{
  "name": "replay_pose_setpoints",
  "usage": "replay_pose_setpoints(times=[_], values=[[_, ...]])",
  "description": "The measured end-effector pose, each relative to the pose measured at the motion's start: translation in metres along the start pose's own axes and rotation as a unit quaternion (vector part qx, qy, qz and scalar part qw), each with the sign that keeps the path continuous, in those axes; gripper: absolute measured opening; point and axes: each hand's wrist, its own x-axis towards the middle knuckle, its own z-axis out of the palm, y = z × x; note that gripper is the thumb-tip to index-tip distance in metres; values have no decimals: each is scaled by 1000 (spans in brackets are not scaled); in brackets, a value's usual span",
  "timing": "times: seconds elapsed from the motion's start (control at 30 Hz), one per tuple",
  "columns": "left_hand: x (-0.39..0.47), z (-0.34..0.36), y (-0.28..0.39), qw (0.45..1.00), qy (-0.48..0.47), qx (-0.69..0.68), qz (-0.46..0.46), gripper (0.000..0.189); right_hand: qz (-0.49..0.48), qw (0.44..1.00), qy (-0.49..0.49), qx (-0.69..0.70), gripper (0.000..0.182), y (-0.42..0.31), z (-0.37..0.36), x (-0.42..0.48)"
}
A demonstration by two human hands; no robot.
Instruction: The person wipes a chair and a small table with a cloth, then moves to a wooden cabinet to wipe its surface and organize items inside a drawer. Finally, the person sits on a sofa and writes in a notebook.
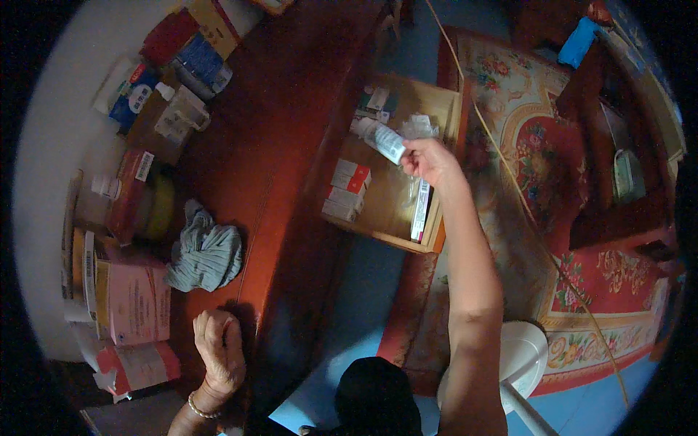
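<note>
My right hand (429,161) grips the end of a white plastic bottle (386,140), held tilted over an open wooden drawer (381,220). Inside the drawer are red-and-white medicine boxes (347,188), a long narrow carton (420,211) along its front, clear plastic packaging (420,126), and green-and-white boxes (380,101) at the far end. My left hand (219,349), with a beaded bracelet at its wrist, rests curled on the edge of the red-brown wooden desk (262,207); nothing shows in its fingers. A grey-green knitted cloth item (206,248) lies just beyond it.
Along the wall stand a pink carton (139,300), a red-and-white package (139,368), a small white bottle (106,187), a clear pump bottle (182,114) and more boxes. A thin pole or cord crosses above the floral carpet (501,131). A white round stool (523,349) is beside my right arm.
</note>
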Motion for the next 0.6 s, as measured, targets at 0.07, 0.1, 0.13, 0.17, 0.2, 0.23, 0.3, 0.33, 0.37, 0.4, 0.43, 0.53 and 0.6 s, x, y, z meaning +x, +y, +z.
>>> replay_pose_setpoints(times=[0.07,0.1,0.13,0.17,0.2,0.23,0.3,0.33,0.37,0.4,0.43,0.53,0.6], values=[[-2,-1,-2,1000,7,-1,1,8,-14,998,-31,53,16,4,-4,-14],[-3,0,-3,1000,12,-2,7,8,-24,995,-58,71,19,7,-6,-22],[-2,1,-3,1000,22,-2,22,8,-34,992,-85,90,21,10,-5,-29],[-2,1,-3,999,25,10,35,8,-55,990,-98,86,24,14,-3,-34],[0,2,-2,998,26,19,51,8,-79,988,-108,81,26,16,-1,-42],[3,1,-1,997,21,41,63,8,-103,985,-119,77,29,15,0,-47],[4,0,0,995,13,61,75,9,-114,987,-104,41,45,16,2,-47],[3,-1,-1,995,11,60,73,9,-129,987,-92,15,49,15,13,-54],[3,-2,-1,996,9,60,72,10,-144,986,-80,-11,52,15,20,-58],[4,-2,0,996,7,62,68,11,-145,987,-71,-14,61,16,19,-56],[6,-3,3,996,6,64,64,11,-151,986,-74,-19,61,15,19,-54],[3,-1,0,999,11,25,32,13,-166,983,-66,-45,61,14,24,-46],[3,-1,0,999,14,24,37,13,-176,981,-28,-78,60,17,31,-39]])
